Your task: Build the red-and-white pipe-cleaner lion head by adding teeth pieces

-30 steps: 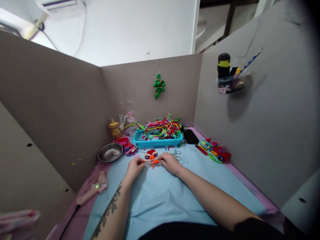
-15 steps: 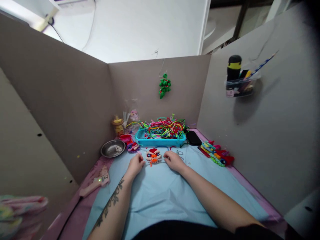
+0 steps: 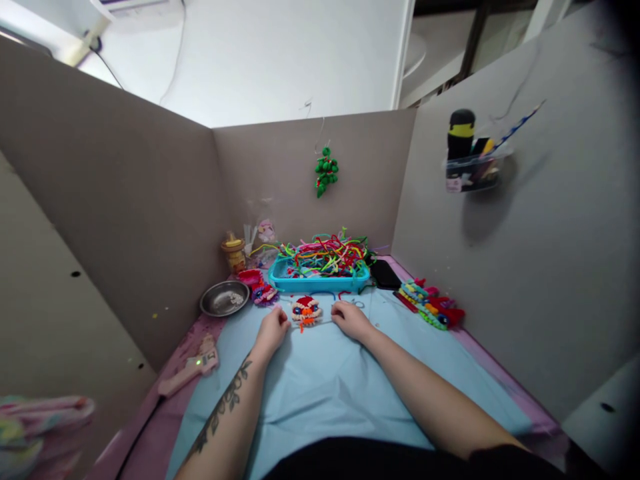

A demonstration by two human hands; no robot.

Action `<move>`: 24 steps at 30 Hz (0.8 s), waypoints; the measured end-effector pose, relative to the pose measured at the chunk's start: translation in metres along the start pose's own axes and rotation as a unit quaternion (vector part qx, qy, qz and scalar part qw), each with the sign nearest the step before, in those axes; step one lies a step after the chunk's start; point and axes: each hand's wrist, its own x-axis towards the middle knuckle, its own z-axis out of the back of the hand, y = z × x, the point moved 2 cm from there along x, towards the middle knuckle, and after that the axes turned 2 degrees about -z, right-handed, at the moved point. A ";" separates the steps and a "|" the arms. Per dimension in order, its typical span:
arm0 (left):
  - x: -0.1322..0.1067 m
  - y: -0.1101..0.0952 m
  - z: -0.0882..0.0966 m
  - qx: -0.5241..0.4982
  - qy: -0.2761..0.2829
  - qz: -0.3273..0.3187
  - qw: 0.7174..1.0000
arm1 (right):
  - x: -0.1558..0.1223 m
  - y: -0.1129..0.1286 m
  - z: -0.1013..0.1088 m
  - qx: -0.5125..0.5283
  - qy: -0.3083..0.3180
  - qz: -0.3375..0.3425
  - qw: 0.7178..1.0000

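left hand (image 3: 275, 327) | right hand (image 3: 349, 320) | red-topped figure (image 3: 307, 311) — between them

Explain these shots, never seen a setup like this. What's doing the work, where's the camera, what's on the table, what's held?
No machine here: a person works with two bare hands, the left hand and the right hand. All the pictures come from one head-worn camera looking forward and down.

On the blue sheet, a small red, cream and orange figure sits between the hands. Behind it is a blue tray heaped with colourful stems. To the left are a metal bowl and what looks like a glue gun.

Both hands' fingertips are pinched; a thin pale strand seems to run between them, but it is too fine to be sure.
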 end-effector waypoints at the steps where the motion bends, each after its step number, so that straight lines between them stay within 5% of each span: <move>1: 0.000 -0.001 0.000 0.006 0.000 -0.001 1.000 | 0.000 0.000 0.000 -0.002 0.002 -0.002 1.000; 18: 0.001 0.000 -0.002 0.050 0.008 -0.006 0.999 | -0.006 0.035 0.005 -0.137 0.031 0.045 0.989; 24: -0.003 -0.009 0.006 -0.057 -0.011 0.000 0.998 | -0.008 0.051 0.001 -0.102 0.015 0.055 0.993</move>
